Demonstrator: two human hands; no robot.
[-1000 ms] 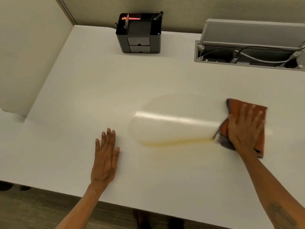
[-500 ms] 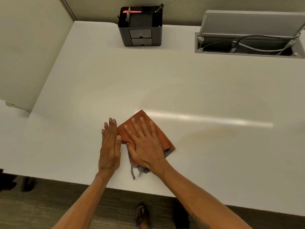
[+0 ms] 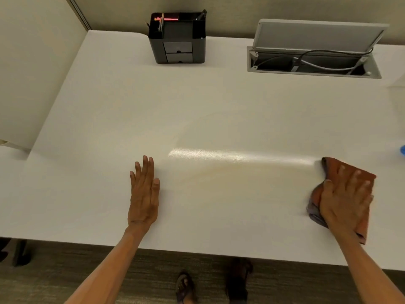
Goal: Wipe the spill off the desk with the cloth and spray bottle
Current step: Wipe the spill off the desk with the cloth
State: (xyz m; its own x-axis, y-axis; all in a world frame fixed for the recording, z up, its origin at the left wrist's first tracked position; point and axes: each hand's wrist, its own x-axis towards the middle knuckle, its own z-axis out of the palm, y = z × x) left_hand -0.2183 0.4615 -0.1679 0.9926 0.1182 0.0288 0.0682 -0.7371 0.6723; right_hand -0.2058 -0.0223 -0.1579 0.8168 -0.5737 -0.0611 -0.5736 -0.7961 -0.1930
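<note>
My right hand (image 3: 346, 200) presses flat on an orange-brown cloth (image 3: 352, 172) near the right end of the white desk (image 3: 109, 128). A faint yellowish smear of the spill (image 3: 219, 172) stretches across the desk between my hands, under a bright wet streak. Resting palm down on the desk, left of the smear, is my left hand (image 3: 144, 189), fingers together and holding nothing. A blue bit at the right edge (image 3: 402, 149) may be the spray bottle; I cannot tell.
A black desk organizer (image 3: 177, 40) with pens stands at the back centre. An open grey cable hatch (image 3: 313, 62) with wires sits at the back right. A partition wall runs along the left. The desk's front edge is close to my wrists; my feet show below.
My right hand slid the cloth from beside my left hand across to the right end of the desk, thinning the smear. My left hand stayed put.
</note>
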